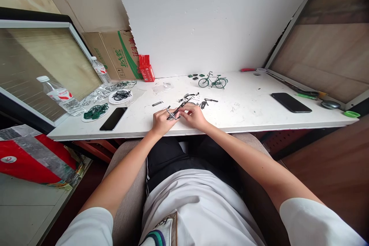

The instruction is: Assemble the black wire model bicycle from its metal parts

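Observation:
Just above the front edge of the white table, my left hand (163,122) is closed round a small black model bicycle frame (175,114) with silver handlebars. My right hand (195,116) meets it from the right, thumb and fingers pinched together at the frame. Whatever small part may lie between those fingertips is hidden. Right behind my hands, loose black bicycle parts (204,103) lie on the table, with a thin dark piece (157,103) off to the left. Farther back a finished green model bicycle (213,80) stands upright.
On the left are a plate of green parts (96,112), a plate of black parts (121,96), a phone (113,118) and two water bottles (62,96). A red box (147,69) stands at the back. Another phone (291,102) and a computer mouse (330,104) lie on the right.

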Tool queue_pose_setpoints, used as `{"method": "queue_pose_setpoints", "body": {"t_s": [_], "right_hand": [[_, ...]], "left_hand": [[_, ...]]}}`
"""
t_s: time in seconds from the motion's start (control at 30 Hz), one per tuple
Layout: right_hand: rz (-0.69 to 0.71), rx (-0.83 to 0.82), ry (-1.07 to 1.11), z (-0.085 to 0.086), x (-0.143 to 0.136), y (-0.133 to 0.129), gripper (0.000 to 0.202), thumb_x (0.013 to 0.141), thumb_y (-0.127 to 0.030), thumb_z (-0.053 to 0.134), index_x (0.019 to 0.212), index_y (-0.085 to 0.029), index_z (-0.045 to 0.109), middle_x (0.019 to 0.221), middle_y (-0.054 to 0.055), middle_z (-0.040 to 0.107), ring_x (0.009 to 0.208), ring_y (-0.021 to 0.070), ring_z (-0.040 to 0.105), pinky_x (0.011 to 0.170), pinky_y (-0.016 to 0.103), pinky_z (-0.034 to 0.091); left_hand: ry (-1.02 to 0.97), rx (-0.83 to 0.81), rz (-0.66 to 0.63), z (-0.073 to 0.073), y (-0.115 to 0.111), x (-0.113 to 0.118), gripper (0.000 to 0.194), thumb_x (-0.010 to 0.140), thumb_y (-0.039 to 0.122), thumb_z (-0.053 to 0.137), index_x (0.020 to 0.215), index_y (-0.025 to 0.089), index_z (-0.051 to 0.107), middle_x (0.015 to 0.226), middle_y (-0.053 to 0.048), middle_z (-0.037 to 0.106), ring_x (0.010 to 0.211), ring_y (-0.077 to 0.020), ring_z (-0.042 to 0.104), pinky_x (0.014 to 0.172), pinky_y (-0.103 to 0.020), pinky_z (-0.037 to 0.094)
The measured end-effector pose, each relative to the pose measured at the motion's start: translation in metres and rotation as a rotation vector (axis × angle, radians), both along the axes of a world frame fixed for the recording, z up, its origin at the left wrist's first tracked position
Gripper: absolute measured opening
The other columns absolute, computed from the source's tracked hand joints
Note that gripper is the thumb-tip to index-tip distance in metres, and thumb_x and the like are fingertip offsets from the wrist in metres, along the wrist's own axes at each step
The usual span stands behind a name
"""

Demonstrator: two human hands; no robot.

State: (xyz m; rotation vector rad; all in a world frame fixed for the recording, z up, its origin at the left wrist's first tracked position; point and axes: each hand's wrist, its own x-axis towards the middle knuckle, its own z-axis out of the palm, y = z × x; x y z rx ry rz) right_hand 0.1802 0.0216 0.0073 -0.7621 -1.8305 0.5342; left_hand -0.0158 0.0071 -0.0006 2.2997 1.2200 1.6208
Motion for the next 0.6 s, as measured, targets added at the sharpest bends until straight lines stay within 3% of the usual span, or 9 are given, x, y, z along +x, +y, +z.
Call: {"method": "queue_pose_setpoints", "body": {"t_s": [0.1, 0.3, 0.47, 0.6], "right_hand": [[0.0, -0.003, 0.01, 0.0, 0.0, 0.0, 0.024, 0.095, -0.042, 0.07, 0.091, -0.022, 0.083, 0.089, 0.01, 0.077, 0.084, 0.0221, 0.069, 0.062, 0.03, 0.051], [-0.055, -0.046, 0.061, 0.002, 0.0, -0.001, 0.028, 0.096, -0.045, 0.068, 0.094, -0.021, 0.081, 0.096, 0.01, 0.077, 0.086, 0.0219, 0.069, 0.06, 0.029, 0.049], [-0.111, -0.107, 0.128, -0.002, 0.001, 0.003, 0.034, 0.095, -0.052, 0.067, 0.097, -0.02, 0.079, 0.102, 0.011, 0.076, 0.092, 0.0236, 0.068, 0.061, 0.03, 0.051], [-0.08, -0.151, 0.17, -0.006, 0.001, 0.008, 0.036, 0.095, -0.053, 0.068, 0.1, -0.02, 0.079, 0.108, 0.012, 0.075, 0.095, 0.0248, 0.068, 0.065, 0.032, 0.054]], "left_hand": [[-0.02, -0.004, -0.003, 0.002, -0.001, 0.001, 0.016, 0.084, 0.037, 0.079, 0.091, 0.023, 0.081, 0.093, -0.009, 0.082, 0.086, -0.0251, 0.076, 0.092, -0.038, 0.059], [-0.11, -0.074, -0.069, 0.011, -0.007, 0.011, 0.025, 0.087, 0.037, 0.078, 0.108, 0.024, 0.083, 0.111, -0.01, 0.081, 0.101, -0.0291, 0.077, 0.097, -0.041, 0.059], [-0.133, -0.193, -0.059, 0.013, -0.013, 0.024, 0.035, 0.083, 0.038, 0.083, 0.112, 0.018, 0.082, 0.112, -0.013, 0.081, 0.081, -0.025, 0.075, 0.084, -0.038, 0.061], [-0.17, -0.231, -0.039, 0.016, -0.017, 0.029, 0.029, 0.085, 0.033, 0.08, 0.109, 0.017, 0.082, 0.105, -0.012, 0.082, 0.081, -0.0244, 0.075, 0.083, -0.036, 0.06]]}}
